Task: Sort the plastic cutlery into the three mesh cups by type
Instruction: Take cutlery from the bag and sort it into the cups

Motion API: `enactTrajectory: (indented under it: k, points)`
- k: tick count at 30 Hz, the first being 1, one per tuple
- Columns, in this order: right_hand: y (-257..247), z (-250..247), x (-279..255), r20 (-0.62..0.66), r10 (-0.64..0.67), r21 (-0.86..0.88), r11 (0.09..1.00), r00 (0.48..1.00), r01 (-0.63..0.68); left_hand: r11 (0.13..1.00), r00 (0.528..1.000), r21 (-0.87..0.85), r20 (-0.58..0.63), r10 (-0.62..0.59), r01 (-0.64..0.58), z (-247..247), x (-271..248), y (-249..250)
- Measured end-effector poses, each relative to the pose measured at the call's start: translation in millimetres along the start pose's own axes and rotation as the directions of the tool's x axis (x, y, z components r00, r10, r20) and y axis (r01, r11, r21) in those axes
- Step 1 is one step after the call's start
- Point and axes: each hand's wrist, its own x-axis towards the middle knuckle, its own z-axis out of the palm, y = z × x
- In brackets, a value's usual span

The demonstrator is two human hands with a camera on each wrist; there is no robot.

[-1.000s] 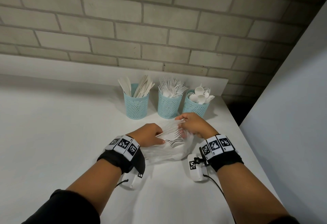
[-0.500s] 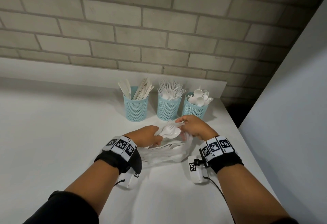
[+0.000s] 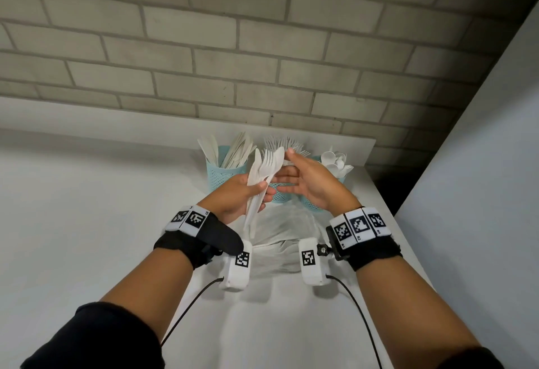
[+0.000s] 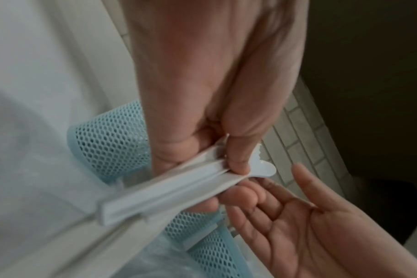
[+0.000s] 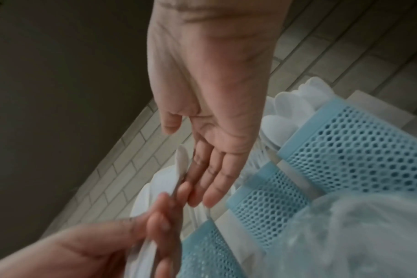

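My left hand (image 3: 245,193) grips a bundle of white plastic cutlery (image 3: 264,176), forks and a spoon fanned upward, lifted above the table. In the left wrist view the thumb pinches the bundle's handles (image 4: 179,186). My right hand (image 3: 303,182) is open beside the bundle, fingers straight, palm toward it (image 5: 212,169). Three light blue mesh cups stand at the back: the left cup (image 3: 223,173) holds knives, the middle cup (image 3: 278,193) holds forks, the right cup (image 3: 338,177) holds spoons. A clear plastic bag (image 3: 280,228) with more cutlery lies on the table under my hands.
The white table (image 3: 87,222) runs to a brick wall (image 3: 262,47) behind the cups. Its right edge (image 3: 408,252) is close to my right wrist, with a grey panel (image 3: 481,164) beyond it. Cables trail from both wrist cameras.
My left hand lifted a bundle of cutlery out of the bag and raised it upright. My right hand let go of the bag and opened beside the bundle.
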Motion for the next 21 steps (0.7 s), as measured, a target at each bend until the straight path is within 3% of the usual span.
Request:
enactTrajectory:
  k: [7,12,16,19,21]
  points:
    - [7,18,14,-0.132,-0.185,-0.296,0.945,0.974,0.140,0.984,0.998,-0.169,0.050,-0.043,0.051,2,-1,-2]
    - [7,14,16,-0.185,-0.146,-0.256,0.962,0.972,0.096,0.974,0.992,-0.204,0.100,-0.075,0.094,2,-1,-4]
    - [5,2,20,-0.262,-0.137,-0.320,0.946,0.955,0.048,0.970,0.979,-0.198,0.168,-0.111,0.144,7,-2,-4]
    - [-11,-15,23,-0.370,-0.222,-0.377,0.924,0.902,0.073,0.970,0.971,-0.173,0.197,-0.133,0.168,12,0,-4]
    - [-28,-29,21,-0.449,-0.359,-0.430,0.890,0.818,0.154,0.963,0.975,-0.215,0.185,-0.122,0.161,14,2,-3]
